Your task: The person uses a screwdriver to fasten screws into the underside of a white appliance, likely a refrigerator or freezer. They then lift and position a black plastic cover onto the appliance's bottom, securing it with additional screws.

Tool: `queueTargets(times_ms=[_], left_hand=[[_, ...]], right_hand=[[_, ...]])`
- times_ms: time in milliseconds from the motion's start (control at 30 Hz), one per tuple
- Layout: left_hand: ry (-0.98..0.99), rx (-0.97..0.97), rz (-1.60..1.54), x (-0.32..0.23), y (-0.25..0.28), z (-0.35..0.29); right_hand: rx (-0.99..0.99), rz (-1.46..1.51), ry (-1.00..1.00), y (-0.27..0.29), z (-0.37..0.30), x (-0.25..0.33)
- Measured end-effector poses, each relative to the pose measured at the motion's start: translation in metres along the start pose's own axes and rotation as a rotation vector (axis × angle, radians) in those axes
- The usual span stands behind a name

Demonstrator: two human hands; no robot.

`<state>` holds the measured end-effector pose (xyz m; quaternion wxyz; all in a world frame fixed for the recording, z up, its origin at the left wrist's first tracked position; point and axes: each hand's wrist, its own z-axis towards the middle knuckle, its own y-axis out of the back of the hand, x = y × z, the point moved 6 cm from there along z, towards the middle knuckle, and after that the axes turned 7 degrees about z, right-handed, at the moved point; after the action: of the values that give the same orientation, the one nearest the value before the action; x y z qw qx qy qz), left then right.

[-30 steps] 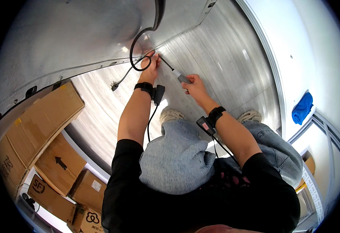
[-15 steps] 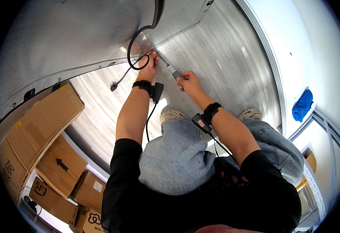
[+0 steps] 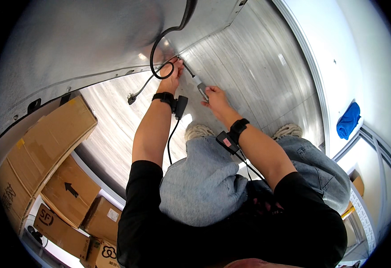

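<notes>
Your right hand (image 3: 217, 103) grips the screwdriver (image 3: 200, 85); your left hand (image 3: 175, 74) curls near its tip, contents unclear. Work at the metal panel (image 3: 92, 44) appears under way, unfinished.

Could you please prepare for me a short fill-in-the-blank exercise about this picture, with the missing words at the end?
1. The right hand holds a tool whose handle is mostly ____ in colour.
2. The left hand is near the tool's far end, and its wrist strap is ____ in colour.
3. The crumpled cloth near the picture's right edge is ____ in colour.
4. The large cardboard boxes are on the picture's ____ side.

Missing words: grey; black; blue; left.
</notes>
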<state>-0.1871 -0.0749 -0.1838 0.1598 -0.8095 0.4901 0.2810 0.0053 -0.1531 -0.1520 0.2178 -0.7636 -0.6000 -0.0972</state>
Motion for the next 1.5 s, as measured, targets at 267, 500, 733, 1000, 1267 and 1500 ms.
queueTargets(times_ms=[267, 500, 733, 1000, 1267, 1500], left_hand=[[-0.004, -0.021, -0.012, 0.002, 0.000, -0.004], [-0.121, 0.054, 0.064, 0.008, -0.004, -0.006], [-0.109, 0.164, 0.119, 0.000, -0.007, -0.031], [-0.185, 0.121, 0.202, 0.032, -0.005, -0.024], [-0.131, 0.009, 0.415, 0.026, -0.008, -0.026], [-0.162, -0.003, 0.507, 0.039, -0.001, -0.012]], right_hand=[[-0.031, -0.010, 0.016, -0.006, -0.002, -0.011], [-0.024, -0.067, -0.003, 0.003, 0.011, -0.014], [0.063, 0.005, -0.109, -0.009, 0.003, -0.010], [0.049, -0.176, 0.049, -0.004, 0.008, -0.007], [0.026, -0.288, 0.073, -0.010, 0.011, -0.014], [0.003, -0.194, 0.021, -0.008, 0.019, -0.025]])
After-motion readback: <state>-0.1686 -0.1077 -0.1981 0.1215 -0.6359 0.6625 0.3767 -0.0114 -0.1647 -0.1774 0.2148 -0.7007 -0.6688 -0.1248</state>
